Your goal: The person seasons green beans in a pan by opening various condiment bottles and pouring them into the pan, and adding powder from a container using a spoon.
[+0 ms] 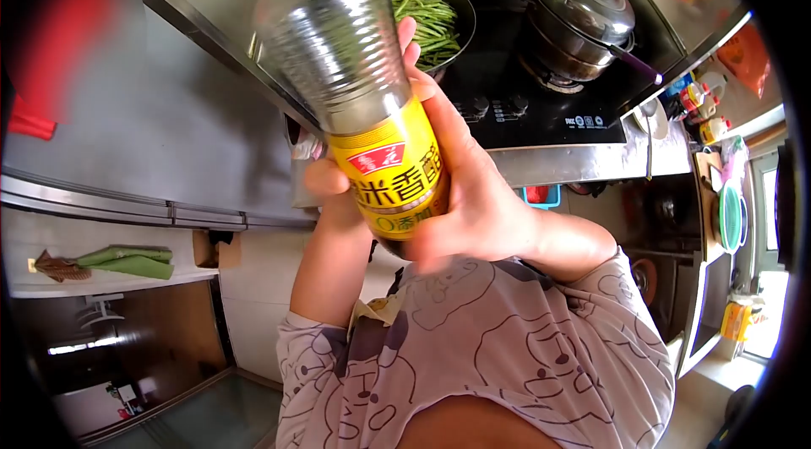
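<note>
A large clear vinegar bottle (342, 35) with ribbed sides and a yellow label is held up close to the camera, tilted with its neck toward the upper left. Dark liquid shows only near its base. My right hand (486, 204) is closed around the label's right side, thumb low across the front. From the left, my left hand (328, 183) grips the bottle, its thumb at the label's edge and the rest mostly behind it. Fingertips show past the bottle's right side; whose they are I cannot tell. Behind the bottle, a pan (469, 18) holds cut green stalks.
A lidded steel pot (583, 14) with a purple-tipped handle stands on the black gas stove (549, 124). Grey counter or cabinet surface (194, 111) spreads to the left. At the right are several bottles (710, 107) and a green basin (729, 217).
</note>
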A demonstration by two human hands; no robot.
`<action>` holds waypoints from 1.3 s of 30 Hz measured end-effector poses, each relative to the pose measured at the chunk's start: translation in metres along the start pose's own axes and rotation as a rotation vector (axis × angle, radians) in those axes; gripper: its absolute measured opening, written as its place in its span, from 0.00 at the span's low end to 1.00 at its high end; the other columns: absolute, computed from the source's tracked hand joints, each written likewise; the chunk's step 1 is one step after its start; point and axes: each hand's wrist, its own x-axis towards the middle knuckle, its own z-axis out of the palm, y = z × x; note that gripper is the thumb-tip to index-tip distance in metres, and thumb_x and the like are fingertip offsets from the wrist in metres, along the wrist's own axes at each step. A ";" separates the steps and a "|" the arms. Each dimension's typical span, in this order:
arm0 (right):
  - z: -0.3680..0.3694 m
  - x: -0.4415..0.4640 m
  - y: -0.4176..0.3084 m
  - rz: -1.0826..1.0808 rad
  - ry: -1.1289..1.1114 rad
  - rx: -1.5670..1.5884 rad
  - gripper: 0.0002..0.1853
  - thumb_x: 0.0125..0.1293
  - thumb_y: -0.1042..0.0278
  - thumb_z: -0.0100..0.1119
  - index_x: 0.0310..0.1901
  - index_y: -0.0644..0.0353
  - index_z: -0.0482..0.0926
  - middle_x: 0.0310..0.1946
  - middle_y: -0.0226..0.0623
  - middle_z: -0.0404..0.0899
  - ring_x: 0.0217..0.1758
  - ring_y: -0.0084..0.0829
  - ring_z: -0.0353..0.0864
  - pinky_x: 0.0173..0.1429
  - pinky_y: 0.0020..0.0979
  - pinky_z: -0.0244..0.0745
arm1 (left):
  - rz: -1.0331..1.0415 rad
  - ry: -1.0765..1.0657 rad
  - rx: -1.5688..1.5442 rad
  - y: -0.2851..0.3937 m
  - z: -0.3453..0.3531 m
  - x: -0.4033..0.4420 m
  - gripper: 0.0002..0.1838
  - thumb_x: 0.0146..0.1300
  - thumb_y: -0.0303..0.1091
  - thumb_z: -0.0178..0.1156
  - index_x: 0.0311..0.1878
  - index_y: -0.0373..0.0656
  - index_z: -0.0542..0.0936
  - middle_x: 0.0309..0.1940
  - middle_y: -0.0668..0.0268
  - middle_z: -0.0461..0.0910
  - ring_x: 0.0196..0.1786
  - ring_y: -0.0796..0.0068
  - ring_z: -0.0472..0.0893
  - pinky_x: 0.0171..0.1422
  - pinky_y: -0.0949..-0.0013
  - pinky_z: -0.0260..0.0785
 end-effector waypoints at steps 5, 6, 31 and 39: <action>-0.026 0.009 -0.015 0.083 0.062 -0.080 0.58 0.49 0.77 0.76 0.74 0.65 0.42 0.65 0.41 0.63 0.68 0.31 0.64 0.69 0.34 0.64 | -0.050 0.173 0.104 0.006 0.029 0.005 0.54 0.50 0.48 0.67 0.75 0.37 0.50 0.70 0.56 0.58 0.69 0.63 0.65 0.73 0.63 0.56; -0.034 0.009 -0.016 0.142 0.054 -0.071 0.57 0.49 0.77 0.76 0.74 0.66 0.43 0.64 0.40 0.65 0.66 0.30 0.66 0.68 0.33 0.64 | -0.020 0.245 0.225 0.008 0.037 0.006 0.55 0.52 0.49 0.67 0.76 0.37 0.47 0.69 0.57 0.59 0.69 0.63 0.64 0.72 0.62 0.56; -0.176 0.067 -0.018 0.624 -0.252 -1.305 0.47 0.46 0.61 0.71 0.70 0.51 0.60 0.50 0.51 0.77 0.53 0.50 0.78 0.59 0.40 0.73 | -1.088 1.257 0.751 -0.106 -0.080 -0.474 0.18 0.62 0.39 0.63 0.51 0.39 0.78 0.37 0.63 0.83 0.33 0.73 0.84 0.31 0.72 0.74; -0.181 0.105 0.007 0.544 -0.377 -1.423 0.47 0.44 0.58 0.72 0.69 0.54 0.62 0.51 0.50 0.78 0.54 0.51 0.78 0.58 0.42 0.72 | -1.152 1.307 0.747 -0.100 -0.079 -0.503 0.19 0.61 0.40 0.62 0.50 0.37 0.79 0.36 0.61 0.83 0.33 0.72 0.84 0.31 0.71 0.74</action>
